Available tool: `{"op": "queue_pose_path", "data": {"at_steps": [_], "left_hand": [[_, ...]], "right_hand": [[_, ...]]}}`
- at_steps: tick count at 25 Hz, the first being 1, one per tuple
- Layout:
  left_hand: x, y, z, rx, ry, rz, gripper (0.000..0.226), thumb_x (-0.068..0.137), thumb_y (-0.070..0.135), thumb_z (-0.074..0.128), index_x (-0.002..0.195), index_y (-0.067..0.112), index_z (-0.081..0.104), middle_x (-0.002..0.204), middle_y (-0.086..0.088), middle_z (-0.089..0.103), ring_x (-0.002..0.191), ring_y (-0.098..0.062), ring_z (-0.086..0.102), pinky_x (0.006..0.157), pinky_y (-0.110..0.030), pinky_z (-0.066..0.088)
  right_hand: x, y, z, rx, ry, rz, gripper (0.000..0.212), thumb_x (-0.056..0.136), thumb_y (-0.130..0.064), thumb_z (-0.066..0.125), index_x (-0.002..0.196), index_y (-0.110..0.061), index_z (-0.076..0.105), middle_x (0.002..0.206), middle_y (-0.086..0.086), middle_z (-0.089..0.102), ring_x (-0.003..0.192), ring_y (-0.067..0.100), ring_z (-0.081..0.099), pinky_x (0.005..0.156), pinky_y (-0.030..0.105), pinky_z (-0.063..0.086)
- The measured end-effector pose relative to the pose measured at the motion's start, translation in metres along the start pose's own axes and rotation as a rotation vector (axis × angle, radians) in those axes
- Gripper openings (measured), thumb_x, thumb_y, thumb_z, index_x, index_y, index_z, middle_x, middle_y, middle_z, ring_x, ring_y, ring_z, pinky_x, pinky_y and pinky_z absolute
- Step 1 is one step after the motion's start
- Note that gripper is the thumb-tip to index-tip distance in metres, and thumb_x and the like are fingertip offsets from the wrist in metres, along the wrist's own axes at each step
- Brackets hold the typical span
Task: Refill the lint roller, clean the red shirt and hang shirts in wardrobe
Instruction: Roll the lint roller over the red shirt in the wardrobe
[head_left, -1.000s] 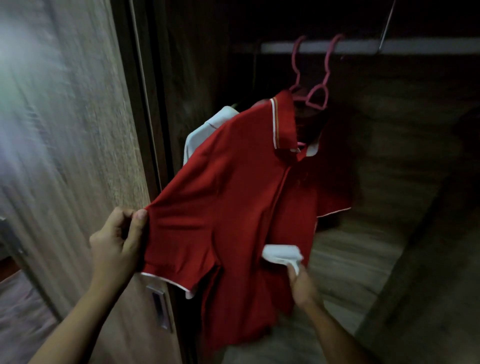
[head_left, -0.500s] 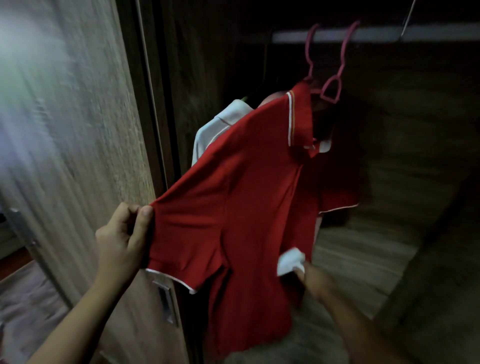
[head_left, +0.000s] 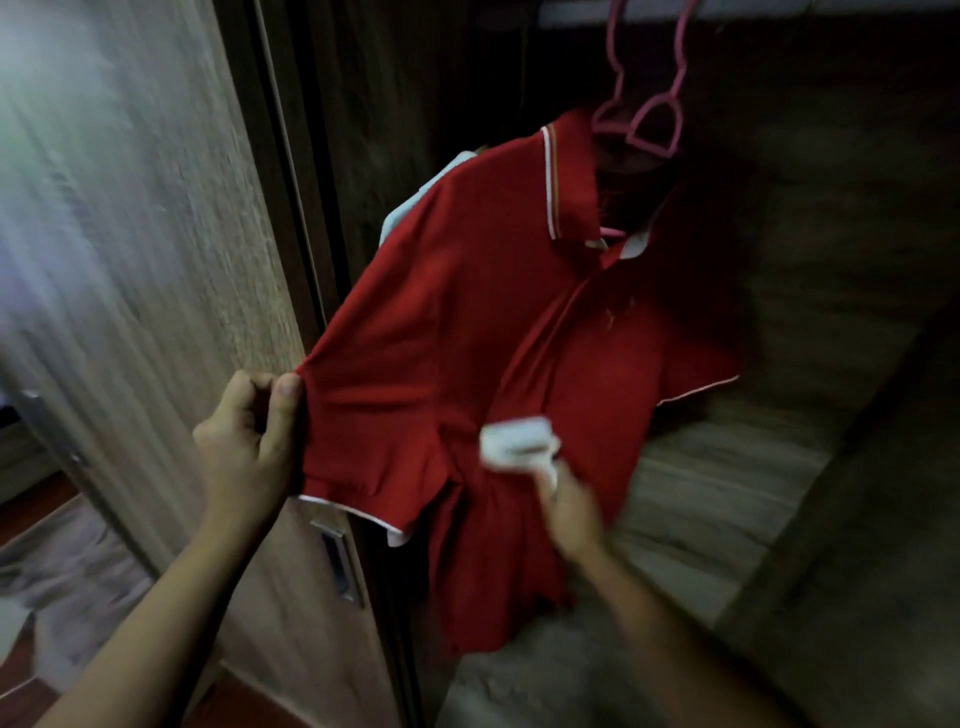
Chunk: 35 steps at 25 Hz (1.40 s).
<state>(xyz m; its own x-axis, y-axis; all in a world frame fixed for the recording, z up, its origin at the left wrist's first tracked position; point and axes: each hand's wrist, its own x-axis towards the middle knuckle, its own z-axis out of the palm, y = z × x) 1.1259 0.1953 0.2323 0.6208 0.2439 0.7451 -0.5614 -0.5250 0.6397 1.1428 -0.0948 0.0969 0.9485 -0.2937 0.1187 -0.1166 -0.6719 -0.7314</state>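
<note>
Red fabric fills the middle of the view: the red shirt (head_left: 467, 338), a polo with white piping on its collar and sleeve hems, hangs on a pink hanger (head_left: 655, 122) inside the wardrobe, at the left side of its opening. A second pink hook rises just beside the first, and both run up out of the top edge of the view. Behind the red shirt's shoulder, toward the left edge of the opening, a strip of a white shirt (head_left: 415, 208) shows. The left hand (head_left: 249, 447) pinches the outer edge of the near sleeve between thumb and curled fingers and draws the cloth out taut toward the wardrobe door (head_left: 156, 260), whose pale wood grain fills the left of the view; a recessed metal pull (head_left: 340, 564) sits low on the door's edge, below the sleeve hem. The right hand (head_left: 571, 514), smeared by motion, is closed round the white handle of the lint roller (head_left: 519, 441), and the roller's white head lies against the shirt's front, below the placket and near the sleeve seam. The wardrobe floor (head_left: 701, 493), in lighter wood, shows beyond the shirt's right side, with dark panels around it.
</note>
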Motion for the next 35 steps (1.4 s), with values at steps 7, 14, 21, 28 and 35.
{"op": "queue_pose_path", "data": {"at_steps": [7, 14, 21, 28, 35], "left_hand": [[0.005, -0.003, -0.003, 0.031, -0.027, 0.005, 0.027, 0.088, 0.047, 0.042, 0.068, 0.029, 0.044, 0.064, 0.017, 0.058, 0.053, 0.008, 0.048, 0.052, -0.012, 0.033], [0.002, 0.000, -0.002, 0.016, -0.015, 0.015, 0.027, 0.088, 0.044, 0.043, 0.071, 0.024, 0.045, 0.060, 0.015, 0.055, 0.052, 0.001, 0.046, 0.052, -0.012, 0.033], [0.005, 0.001, -0.005, 0.052, -0.045, 0.039, 0.027, 0.089, 0.040, 0.044, 0.074, 0.017, 0.045, 0.053, 0.009, 0.048, 0.052, 0.006, 0.047, 0.052, -0.009, 0.031], [0.004, -0.002, -0.003, 0.036, -0.034, 0.031, 0.029, 0.089, 0.042, 0.044, 0.073, 0.018, 0.046, 0.059, 0.018, 0.054, 0.052, 0.006, 0.046, 0.052, -0.011, 0.032], [0.006, -0.004, -0.005, 0.021, -0.057, 0.050, 0.026, 0.088, 0.042, 0.045, 0.072, 0.022, 0.046, 0.060, 0.015, 0.054, 0.052, 0.003, 0.047, 0.050, -0.012, 0.032]], "right_hand": [[-0.010, -0.031, -0.002, 0.210, 0.265, -0.137, 0.024, 0.096, -0.030, 0.043, 0.096, -0.008, 0.053, 0.071, 0.019, 0.067, 0.067, 0.040, 0.065, 0.050, 0.034, 0.034], [-0.025, -0.012, 0.071, -0.066, 0.006, 0.010, 0.041, 0.095, -0.042, 0.037, 0.115, -0.008, 0.049, 0.095, 0.026, 0.068, 0.086, 0.041, 0.066, 0.066, 0.042, 0.049], [-0.051, 0.016, 0.080, -0.239, -0.084, 0.177, 0.043, 0.097, -0.042, 0.034, 0.118, -0.010, 0.053, 0.107, 0.024, 0.066, 0.098, 0.041, 0.062, 0.079, 0.042, 0.048], [-0.034, 0.002, 0.081, 0.170, 0.130, -0.029, 0.044, 0.095, -0.045, 0.033, 0.101, -0.005, 0.051, 0.077, 0.025, 0.068, 0.071, 0.041, 0.066, 0.053, 0.037, 0.042], [-0.048, 0.033, 0.096, -0.256, -0.162, 0.157, 0.069, 0.089, -0.063, 0.020, 0.118, -0.010, 0.055, 0.103, 0.025, 0.067, 0.097, 0.039, 0.064, 0.080, 0.039, 0.050]]}}
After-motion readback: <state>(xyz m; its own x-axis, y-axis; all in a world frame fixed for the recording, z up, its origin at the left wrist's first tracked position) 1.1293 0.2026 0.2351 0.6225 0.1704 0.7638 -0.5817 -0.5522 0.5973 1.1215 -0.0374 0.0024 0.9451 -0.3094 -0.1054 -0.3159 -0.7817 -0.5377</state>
